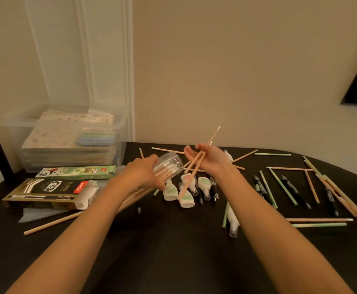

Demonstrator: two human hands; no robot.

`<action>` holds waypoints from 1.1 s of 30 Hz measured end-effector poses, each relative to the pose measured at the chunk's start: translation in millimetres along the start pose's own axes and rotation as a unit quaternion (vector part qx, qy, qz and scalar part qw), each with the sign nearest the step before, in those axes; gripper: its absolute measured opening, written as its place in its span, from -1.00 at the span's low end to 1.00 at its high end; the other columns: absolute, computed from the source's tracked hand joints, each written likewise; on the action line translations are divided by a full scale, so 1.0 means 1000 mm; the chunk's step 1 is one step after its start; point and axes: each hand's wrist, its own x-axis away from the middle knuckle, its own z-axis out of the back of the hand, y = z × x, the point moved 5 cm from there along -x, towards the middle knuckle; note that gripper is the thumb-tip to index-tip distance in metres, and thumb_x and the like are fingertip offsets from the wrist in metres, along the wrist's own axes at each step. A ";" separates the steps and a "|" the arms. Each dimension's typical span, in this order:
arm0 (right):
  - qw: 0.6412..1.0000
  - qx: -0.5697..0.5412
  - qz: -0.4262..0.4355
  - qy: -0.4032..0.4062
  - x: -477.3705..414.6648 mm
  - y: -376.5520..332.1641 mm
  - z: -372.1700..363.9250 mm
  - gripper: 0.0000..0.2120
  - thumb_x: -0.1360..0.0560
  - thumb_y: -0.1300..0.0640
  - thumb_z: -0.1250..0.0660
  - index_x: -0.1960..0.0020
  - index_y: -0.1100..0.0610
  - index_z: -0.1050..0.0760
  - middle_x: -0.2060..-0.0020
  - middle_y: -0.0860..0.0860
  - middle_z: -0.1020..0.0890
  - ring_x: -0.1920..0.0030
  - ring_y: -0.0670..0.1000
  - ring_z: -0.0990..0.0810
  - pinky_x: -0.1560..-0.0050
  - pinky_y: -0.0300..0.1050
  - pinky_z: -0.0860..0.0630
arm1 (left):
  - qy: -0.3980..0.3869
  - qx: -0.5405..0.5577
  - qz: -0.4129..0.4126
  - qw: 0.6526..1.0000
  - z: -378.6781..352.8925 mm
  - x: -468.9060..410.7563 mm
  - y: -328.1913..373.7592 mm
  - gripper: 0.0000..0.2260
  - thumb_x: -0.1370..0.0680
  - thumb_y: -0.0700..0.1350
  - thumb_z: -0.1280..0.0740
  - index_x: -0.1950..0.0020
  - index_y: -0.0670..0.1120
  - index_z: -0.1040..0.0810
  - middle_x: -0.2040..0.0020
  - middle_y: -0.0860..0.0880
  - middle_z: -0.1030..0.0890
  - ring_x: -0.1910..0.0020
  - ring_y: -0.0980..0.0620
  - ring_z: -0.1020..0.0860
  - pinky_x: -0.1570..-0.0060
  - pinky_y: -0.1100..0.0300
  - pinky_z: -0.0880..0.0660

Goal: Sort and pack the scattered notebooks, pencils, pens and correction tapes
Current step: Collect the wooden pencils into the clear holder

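My left hand (145, 170) grips a clear plastic jar (170, 165), tipped on its side above the black table (173, 247), with tan pencils inside. My right hand (209, 158) holds two or three tan pencils (196, 166) that slant from upper right to lower left, beside the jar's mouth. Under the hands lie several white correction tapes (187, 198) and black pens (214, 188). More tan and green pencils (282, 186) and black pens (296, 193) are scattered over the right half of the table. Notebooks (67, 134) are stacked inside a clear bin.
The clear plastic bin (18, 124) stands at the back left against the wall. In front of it lie a green pencil box (75, 172) and an open black-and-gold pen box (46, 194). A loose tan pencil (52, 223) lies near the front left.
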 end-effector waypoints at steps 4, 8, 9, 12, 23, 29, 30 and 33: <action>0.981 -0.174 0.073 0.046 0.011 -0.035 0.023 -0.87 -0.61 0.28 -0.09 0.05 0.28 -0.39 0.12 0.26 -0.48 0.24 0.07 -0.54 0.16 -0.08 -0.59 | -0.044 -0.005 -0.061 0.997 -0.009 0.008 0.016 -0.43 -0.36 0.01 -0.47 -0.29 0.06 -0.29 -0.18 -0.01 -0.45 0.04 0.07 -0.38 0.13 0.20 -0.33; 0.956 -0.258 0.115 0.077 0.017 -0.045 0.045 -0.87 -0.63 0.24 -0.08 0.03 0.25 -0.36 0.20 0.17 -0.48 0.31 0.02 -0.50 0.45 -0.15 -0.54 | -0.060 0.001 -0.096 0.994 -0.011 0.010 0.027 -0.40 -0.36 0.00 -0.47 -0.31 0.07 -0.27 -0.17 0.01 -0.43 -0.01 0.06 -0.38 0.06 0.19 -0.33; 0.951 -0.271 0.126 0.080 0.019 -0.046 0.048 -0.88 -0.63 0.25 -0.07 0.03 0.24 -0.35 0.23 0.15 -0.48 0.32 0.01 -0.49 0.39 -0.16 -0.54 | -0.059 0.006 -0.098 0.993 -0.011 0.011 0.029 -0.40 -0.36 0.00 -0.47 -0.32 0.07 -0.27 -0.15 0.02 -0.43 -0.01 0.07 -0.38 0.06 0.19 -0.33; 0.935 -0.312 0.143 0.092 0.022 -0.047 0.054 -0.90 -0.63 0.24 -0.07 -0.08 0.24 -0.32 0.26 0.16 -0.47 0.34 0.00 -0.48 0.23 -0.14 -0.55 | -0.045 0.021 -0.088 0.995 -0.009 0.011 0.031 -0.39 -0.36 0.02 -0.47 -0.32 0.07 -0.27 -0.04 0.06 -0.38 0.00 0.07 -0.39 0.09 0.19 -0.33; 0.975 -0.180 0.131 0.023 0.034 -0.025 0.024 -0.87 -0.60 0.29 -0.11 -0.01 0.30 -0.42 0.13 0.22 -0.56 0.00 0.11 -0.58 -0.19 -0.02 -0.46 | -0.003 0.030 -0.060 0.998 -0.008 0.008 0.040 -0.46 -0.32 0.12 -0.47 -0.21 0.04 -0.35 -0.02 0.05 -0.43 0.07 0.07 -0.41 0.19 0.20 -0.33; 0.970 0.228 0.079 -0.018 0.043 -0.009 -0.011 -0.83 -0.54 0.23 -0.21 0.23 0.14 -0.42 0.31 0.02 -0.52 0.16 -0.02 -0.52 0.08 -0.11 -0.46 | 0.074 0.056 -0.028 0.995 -0.011 -0.001 0.039 -0.41 -0.25 0.22 -0.48 -0.17 0.04 -0.36 -0.08 0.03 -0.48 0.07 0.05 -0.39 0.15 0.14 -0.33; 0.965 0.249 0.081 -0.014 0.043 -0.011 -0.012 -0.82 -0.53 0.19 -0.23 0.25 0.12 -0.43 0.31 0.00 -0.54 0.17 -0.03 -0.50 0.05 -0.09 -0.44 | 0.083 0.058 -0.024 0.995 -0.012 -0.002 0.038 -0.40 -0.25 0.24 -0.47 -0.17 0.05 -0.36 -0.09 0.02 -0.49 0.07 0.05 -0.39 0.15 0.13 -0.32; 0.984 0.148 0.095 -0.005 0.039 -0.015 -0.008 -0.84 -0.56 0.15 -0.20 0.18 0.14 -0.44 0.20 0.05 -0.59 0.11 0.01 -0.55 -0.06 -0.03 -0.44 | 0.100 0.075 -0.010 0.992 -0.014 -0.003 0.033 -0.36 -0.22 0.27 -0.46 -0.19 0.05 -0.37 -0.15 -0.02 -0.49 0.03 0.01 -0.40 0.13 0.13 -0.32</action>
